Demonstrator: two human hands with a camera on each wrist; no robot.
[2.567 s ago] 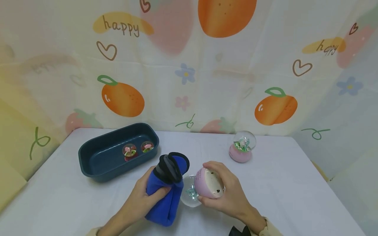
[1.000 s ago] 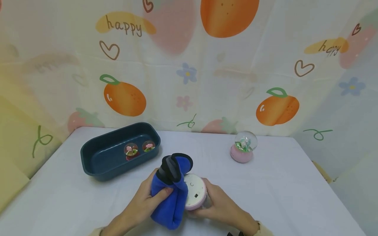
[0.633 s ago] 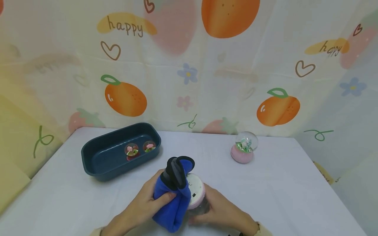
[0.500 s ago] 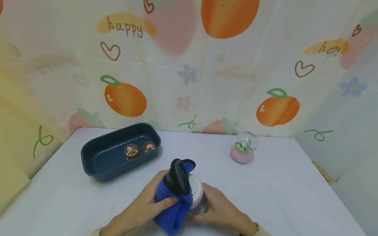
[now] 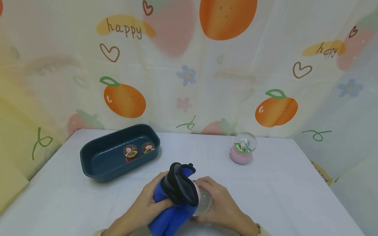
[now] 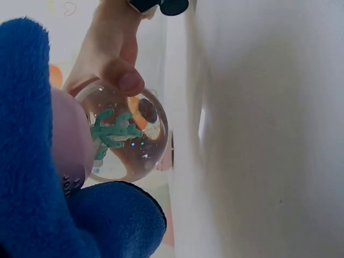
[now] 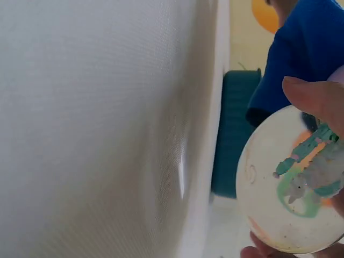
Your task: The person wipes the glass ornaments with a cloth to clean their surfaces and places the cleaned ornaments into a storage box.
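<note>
In the head view my left hand (image 5: pixel 149 201) grips a folded blue cloth (image 5: pixel 171 218) with black edging. The cloth lies against the pink base of a snow globe (image 5: pixel 204 202), covering most of that base. My right hand (image 5: pixel 222 205) holds this globe by its clear dome, fingers and thumb curled around the glass. Seen from the left wrist, the globe (image 6: pixel 126 140) is tipped sideways, its pink base towards the cloth (image 6: pixel 24 140) and a green figure inside. The right wrist view shows a whitish animal figure within the dome (image 7: pixel 263 183).
A dark teal tray (image 5: pixel 103 160) stands at the back left, with two small globes (image 5: pixel 131 151) inside at its right end. Another snow globe (image 5: pixel 241 155) with a pink base stands upright at the back right. A printed curtain (image 5: pixel 218 98) hangs behind the white table (image 5: pixel 280 196).
The globe has been turned from base-up to lying sideways, its dome towards my right palm. My left hand has shifted the cloth right and down, over the base.
</note>
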